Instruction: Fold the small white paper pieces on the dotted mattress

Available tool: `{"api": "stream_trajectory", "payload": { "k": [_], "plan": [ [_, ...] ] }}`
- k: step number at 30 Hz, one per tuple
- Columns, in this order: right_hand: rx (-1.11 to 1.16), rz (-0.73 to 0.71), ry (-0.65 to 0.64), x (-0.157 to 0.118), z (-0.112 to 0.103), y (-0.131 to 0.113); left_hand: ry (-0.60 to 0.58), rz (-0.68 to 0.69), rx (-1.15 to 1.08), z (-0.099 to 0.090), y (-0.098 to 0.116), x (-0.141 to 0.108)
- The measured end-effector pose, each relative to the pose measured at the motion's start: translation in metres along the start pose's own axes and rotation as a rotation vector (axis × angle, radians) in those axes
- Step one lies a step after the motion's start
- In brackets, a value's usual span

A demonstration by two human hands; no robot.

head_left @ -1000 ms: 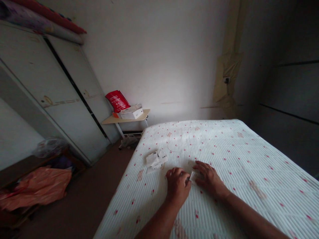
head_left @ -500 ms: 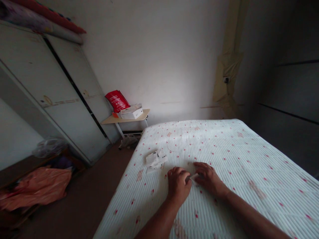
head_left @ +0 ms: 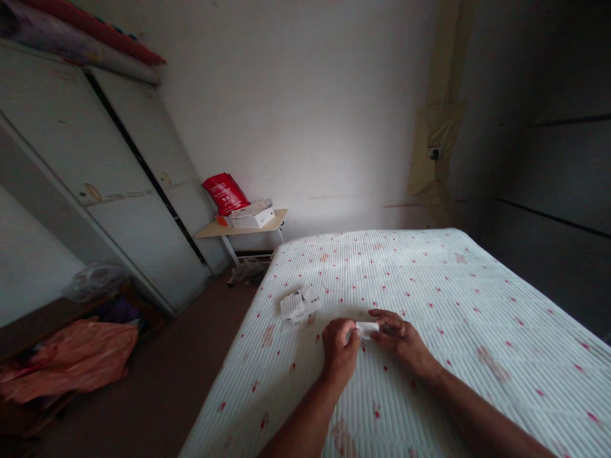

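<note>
I hold a small white piece [head_left: 367,329] between my two hands, low over the quilted bed [head_left: 443,286], closer to its left edge than to its right one. The piece looks flat and roughly oblong, with a smooth, pale face (paper or thin card, perhaps; I cannot tell which). My left hand [head_left: 340,343] is curled, thumb and fingers pinching the left end. My right hand [head_left: 400,340] is at the other end, its fingers bent and a little apart, thumb and fingertips closed on the right end.

Between my left hand and the left edge of the bed lie some crumpled papers [head_left: 300,306], a loose, angular heap with dark print on white sheets. The bed's cover is pale and finely ribbed, dotted with small red marks and a few faded brownish motifs; its far corners are softly rounded.

Past the far left corner stands a light table [head_left: 214,230] with a thin, wood-coloured top and pale legs. Near its back edge a glossy red bag [head_left: 224,194] with white lettering leans up, and beside it, near the front edge, sits a squared white box [head_left: 255,219]. To the far left, a wrinkled orange sheet [head_left: 81,356] spreads in soft folds.
</note>
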State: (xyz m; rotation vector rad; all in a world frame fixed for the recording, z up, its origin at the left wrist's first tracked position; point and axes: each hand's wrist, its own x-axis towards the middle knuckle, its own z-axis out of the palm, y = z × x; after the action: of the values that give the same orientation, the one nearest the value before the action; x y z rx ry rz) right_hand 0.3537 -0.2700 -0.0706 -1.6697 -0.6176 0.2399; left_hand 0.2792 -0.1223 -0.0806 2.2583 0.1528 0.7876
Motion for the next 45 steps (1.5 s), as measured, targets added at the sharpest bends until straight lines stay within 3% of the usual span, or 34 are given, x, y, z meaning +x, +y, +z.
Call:
{"api": "stream_trajectory", "payload": {
  "k": [7,14,22,25,31,39,45],
  "plan": [
    [-0.07,-0.032,-0.021,-0.001,-0.002,0.001,-0.006,0.009,0.067,-0.001,0.004,-0.005],
    [-0.175,-0.066,-0.08,-0.003,0.001,-0.003,-0.037,-0.111,-0.084,0.002,-0.003,-0.006],
    [-0.162,-0.085,-0.05,-0.003,0.002,-0.001,-0.072,-0.185,-0.29,0.001,-0.005,-0.004],
    [-0.126,-0.07,-0.022,-0.003,0.001,0.003,-0.018,-0.192,-0.353,-0.003,-0.006,-0.005],
    [0.0,-0.068,-0.042,-0.001,-0.002,0.005,0.155,-0.077,-0.25,-0.005,-0.007,-0.002],
    [0.038,-0.01,-0.046,0.0,-0.003,-0.004,0.069,-0.263,-0.353,-0.002,-0.009,-0.003],
    [0.05,-0.018,-0.082,0.0,-0.004,0.003,0.049,-0.112,-0.273,-0.005,-0.003,-0.004]
  ]
}}
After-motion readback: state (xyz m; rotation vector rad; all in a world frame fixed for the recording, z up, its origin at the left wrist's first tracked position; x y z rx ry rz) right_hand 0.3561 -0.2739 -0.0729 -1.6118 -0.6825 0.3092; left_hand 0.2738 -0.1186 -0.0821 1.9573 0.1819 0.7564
